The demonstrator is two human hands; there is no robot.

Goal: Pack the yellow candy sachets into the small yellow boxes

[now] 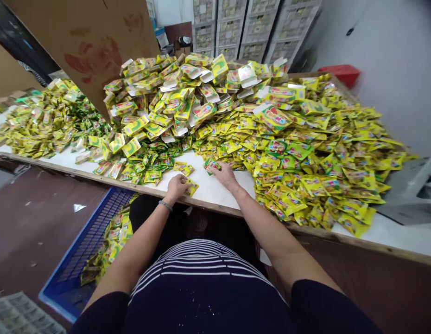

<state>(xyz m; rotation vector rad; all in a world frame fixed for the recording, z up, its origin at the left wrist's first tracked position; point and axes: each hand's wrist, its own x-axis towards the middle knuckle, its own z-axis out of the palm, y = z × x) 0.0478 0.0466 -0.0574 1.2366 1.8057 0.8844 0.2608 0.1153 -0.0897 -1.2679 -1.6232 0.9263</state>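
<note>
Striped shirt: is facing the tabletop.
Blue crate: is holding packets.
Left hand: is pinching a yellow packet by the edge, fingers nearly together.
Right hand: is gripping a green packet mid-table, fingers curled.

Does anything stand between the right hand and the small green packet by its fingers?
Nothing visible: the right hand already touches the green packet, over white tabletop. Some loose yellow packets lie left of it.
</note>
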